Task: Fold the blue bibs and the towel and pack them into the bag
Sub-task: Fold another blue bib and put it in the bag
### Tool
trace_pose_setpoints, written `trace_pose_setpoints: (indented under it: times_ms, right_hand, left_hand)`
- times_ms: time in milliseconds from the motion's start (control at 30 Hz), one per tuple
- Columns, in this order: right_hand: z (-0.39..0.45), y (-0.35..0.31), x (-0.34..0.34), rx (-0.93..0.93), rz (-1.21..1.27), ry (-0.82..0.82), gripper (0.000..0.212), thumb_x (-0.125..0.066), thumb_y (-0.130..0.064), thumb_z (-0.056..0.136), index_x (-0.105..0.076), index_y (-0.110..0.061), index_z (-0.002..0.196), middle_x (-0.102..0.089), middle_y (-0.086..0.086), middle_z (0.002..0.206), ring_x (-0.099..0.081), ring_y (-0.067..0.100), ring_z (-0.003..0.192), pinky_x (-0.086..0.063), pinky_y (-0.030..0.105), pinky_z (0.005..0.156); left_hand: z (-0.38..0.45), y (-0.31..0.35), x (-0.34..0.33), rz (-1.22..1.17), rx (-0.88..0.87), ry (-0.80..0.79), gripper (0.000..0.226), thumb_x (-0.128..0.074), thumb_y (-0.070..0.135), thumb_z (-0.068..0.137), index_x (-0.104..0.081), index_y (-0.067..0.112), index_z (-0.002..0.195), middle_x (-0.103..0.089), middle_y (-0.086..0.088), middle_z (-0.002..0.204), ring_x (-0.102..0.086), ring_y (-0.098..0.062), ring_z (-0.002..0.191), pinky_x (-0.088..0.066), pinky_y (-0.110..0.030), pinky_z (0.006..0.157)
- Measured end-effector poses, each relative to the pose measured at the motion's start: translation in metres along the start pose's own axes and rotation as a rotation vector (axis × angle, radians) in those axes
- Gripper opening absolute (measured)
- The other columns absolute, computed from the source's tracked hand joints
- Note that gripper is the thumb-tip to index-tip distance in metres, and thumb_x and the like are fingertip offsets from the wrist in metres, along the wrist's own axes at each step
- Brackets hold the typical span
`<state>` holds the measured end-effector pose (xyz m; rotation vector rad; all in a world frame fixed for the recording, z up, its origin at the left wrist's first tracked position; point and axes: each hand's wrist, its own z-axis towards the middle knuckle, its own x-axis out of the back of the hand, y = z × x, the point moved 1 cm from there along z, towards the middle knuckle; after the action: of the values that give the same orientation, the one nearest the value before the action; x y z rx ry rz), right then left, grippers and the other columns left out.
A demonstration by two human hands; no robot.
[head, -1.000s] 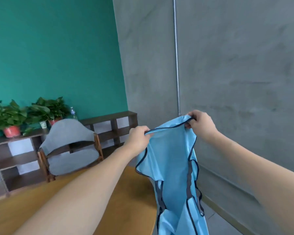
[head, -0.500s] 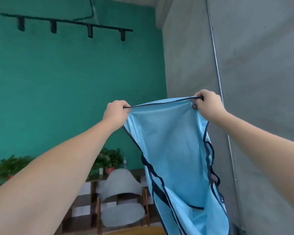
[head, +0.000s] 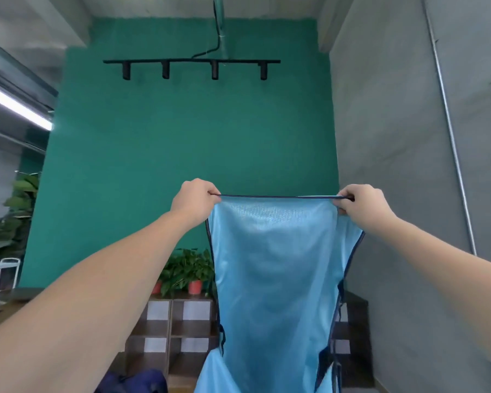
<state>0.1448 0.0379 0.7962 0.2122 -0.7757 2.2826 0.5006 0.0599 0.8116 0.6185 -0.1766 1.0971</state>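
A light blue bib (head: pixel 275 273) with dark navy trim hangs in the air in front of me, stretched flat. My left hand (head: pixel 194 200) pinches its top left corner and my right hand (head: pixel 362 203) pinches its top right corner, so the top hem runs taut and level between them. The cloth drops past the bottom edge of the view. A dark blue fabric thing (head: pixel 133 382), perhaps the bag, shows at the bottom left. No towel is in view.
A green wall stands straight ahead and a grey concrete wall (head: pixel 408 137) on the right. A low wooden shelf unit (head: pixel 176 321) with potted plants (head: pixel 187 270) stands behind the bib. A white rack (head: pixel 0 272) stands at the far left.
Both hands have lifted the bib higher and pulled apart, spreading the top hem wide and level. My view has tilted up toward the wall and ceiling.
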Motion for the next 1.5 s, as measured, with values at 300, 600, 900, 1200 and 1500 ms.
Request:
trace_pose_setpoints:
  times_ms: [300, 600, 900, 1200, 1500]
  right_hand:
    - [0.028, 0.055, -0.093, -0.055, -0.041, -0.07, 0.018, -0.066, -0.013, 0.094, -0.075, -0.01, 0.078, -0.075, 0.006, 0.083, -0.066, 0.028, 0.083, -0.05, 0.028, 0.063]
    - [-0.014, 0.132, -0.173, -0.116, -0.093, -0.202, 0.016, -0.066, -0.019, 0.095, -0.076, -0.009, 0.088, -0.07, 0.001, 0.079, -0.053, 0.013, 0.064, -0.041, 0.025, 0.061]
    - [-0.229, 0.252, -0.263, -0.313, -0.187, -0.679, 0.022, -0.062, -0.026, 0.099, -0.076, -0.011, 0.093, -0.075, 0.003, 0.093, -0.066, 0.018, 0.084, -0.049, 0.029, 0.072]
    - [-0.367, 0.277, -0.298, -0.211, -0.176, -0.716, 0.032, -0.059, -0.038, 0.099, -0.064, -0.026, 0.128, -0.06, -0.014, 0.117, -0.046, 0.008, 0.12, -0.043, 0.019, 0.094]
    - [-0.418, 0.26, -0.314, -0.047, 0.108, -0.777, 0.05, -0.069, -0.075, 0.074, -0.075, -0.034, 0.103, -0.061, -0.032, 0.098, -0.055, -0.007, 0.104, -0.043, 0.012, 0.09]
  left_hand:
    - [0.029, -0.076, -0.062, 0.037, 0.075, -0.039, 0.011, -0.069, 0.021, 0.093, -0.077, 0.027, 0.095, -0.07, 0.007, 0.089, -0.068, -0.02, 0.081, -0.055, -0.032, 0.077]
    - [-0.024, -0.144, -0.156, -0.02, 0.149, -0.24, 0.008, -0.069, 0.015, 0.095, -0.077, 0.012, 0.094, -0.074, -0.002, 0.082, -0.07, -0.015, 0.075, -0.055, -0.027, 0.083]
    - [-0.259, -0.234, -0.262, 0.09, 0.219, -0.663, 0.012, -0.073, 0.017, 0.09, -0.076, 0.025, 0.081, -0.071, 0.016, 0.084, -0.064, -0.003, 0.082, -0.05, -0.025, 0.085]
    - [-0.399, -0.252, -0.301, 0.113, 0.084, -0.772, 0.023, -0.07, 0.028, 0.094, -0.073, 0.023, 0.117, -0.055, 0.004, 0.144, -0.034, -0.016, 0.146, -0.033, -0.041, 0.117]
    - [-0.446, -0.225, -0.318, -0.277, 0.176, -0.751, 0.047, -0.074, 0.067, 0.07, -0.079, 0.035, 0.103, -0.058, 0.027, 0.122, -0.044, 0.023, 0.116, -0.028, -0.002, 0.101]
